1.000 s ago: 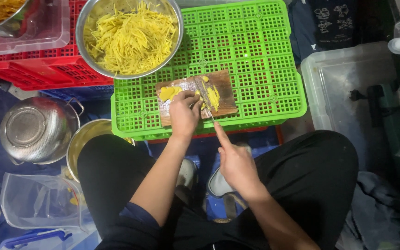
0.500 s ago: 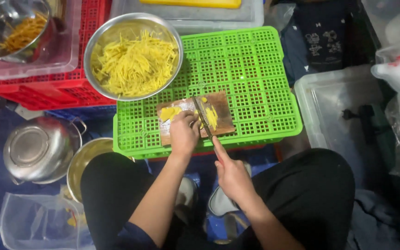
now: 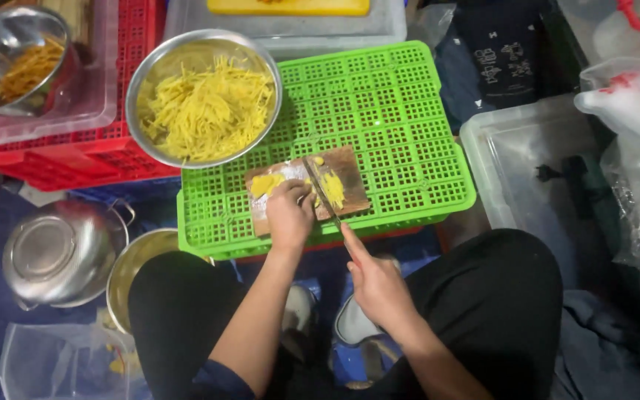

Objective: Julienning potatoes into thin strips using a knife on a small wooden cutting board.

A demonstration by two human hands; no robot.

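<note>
One green crate (image 3: 379, 111) lies upside down as a work surface, with a steel bowl (image 3: 203, 44) of yellow strips at its far left corner. A small wooden board (image 3: 350, 163) sits at its near edge. The left hand (image 3: 289, 215) presses down on yellow slices (image 3: 264, 184) there; the right hand (image 3: 379, 285) grips a knife (image 3: 321, 191), blade resting across the board.

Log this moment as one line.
left hand pins yellow slices | right hand holds knife | on cutting board
</note>
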